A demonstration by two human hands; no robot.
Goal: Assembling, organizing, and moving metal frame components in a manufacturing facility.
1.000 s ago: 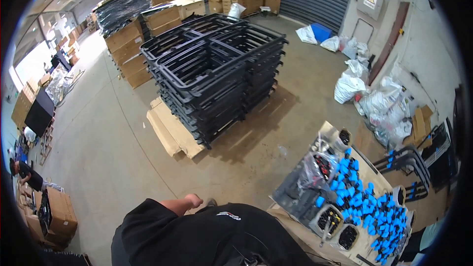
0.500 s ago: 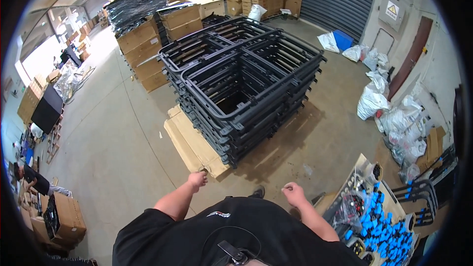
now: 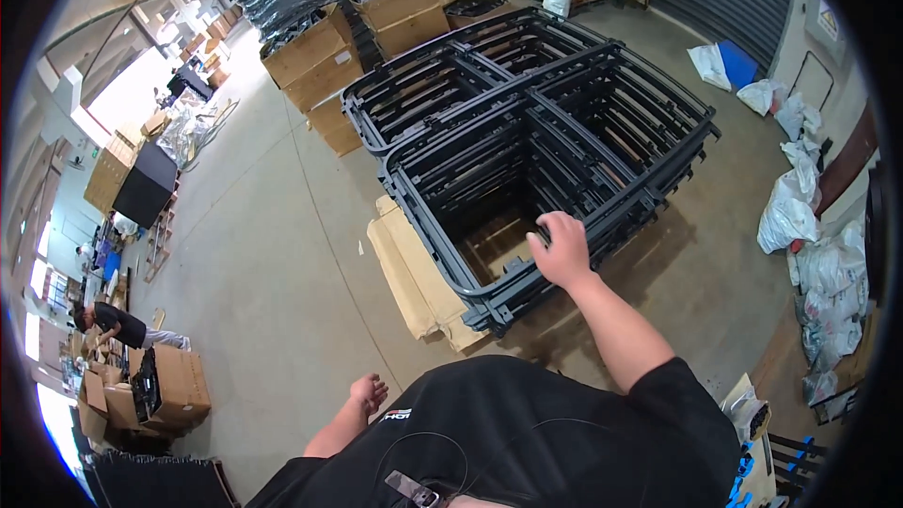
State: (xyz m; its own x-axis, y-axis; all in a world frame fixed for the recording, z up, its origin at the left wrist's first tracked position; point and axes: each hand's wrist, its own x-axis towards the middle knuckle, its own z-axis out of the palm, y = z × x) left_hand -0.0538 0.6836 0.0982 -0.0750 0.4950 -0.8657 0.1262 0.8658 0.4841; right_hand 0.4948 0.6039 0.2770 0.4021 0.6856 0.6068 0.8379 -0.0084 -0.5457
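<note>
A tall stack of black metal frames (image 3: 649,196) fills the area in front of me, each frame divided by crossbars. My right hand (image 3: 562,252) reaches out over its near rail, thumb and fingers apart and curved, with nothing visible between them. Whether the fingertips touch the rail, I cannot tell. Down at my left side, near my shirt, my left hand (image 3: 369,393) hangs empty with loosely bent fingers. A flat piece of cardboard (image 3: 414,273) sticks out from beneath the stack on its left side.
Cardboard boxes (image 3: 324,66) stand behind the stack on the left. White bags (image 3: 790,212) line the right wall. At the lower right is a table edge with blue parts (image 3: 745,466). Another person (image 3: 120,327) bends over open boxes (image 3: 174,386) at far left.
My right hand has moved forward from my side to the stack's near rail, its fingers spreading. My left hand has drawn back. The view has shifted, and the stack appears closer.
</note>
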